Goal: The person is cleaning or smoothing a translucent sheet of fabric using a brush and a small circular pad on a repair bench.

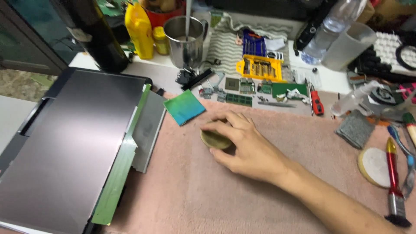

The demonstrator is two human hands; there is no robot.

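Note:
My right hand (245,145) reaches in from the lower right and lies on the pink cloth (195,190), its fingers curled over a small round olive-coloured tin (213,140). The thumb presses the tin's near side and the fingertips cover its far rim. A small green-blue square chip (184,107) lies just beyond the hand, to the left. A dark laptop panel (69,147) with a green strip along its right edge lies on the left. My left hand is out of view.
Behind the cloth lie several green circuit boards (242,89), a yellow screwdriver-bit case (259,67), a red screwdriver (316,103) and a steel cup (185,40). A dark bottle (97,32) and yellow bottle (139,30) stand at the back left. Brushes (393,182) and a round pad (373,167) sit right.

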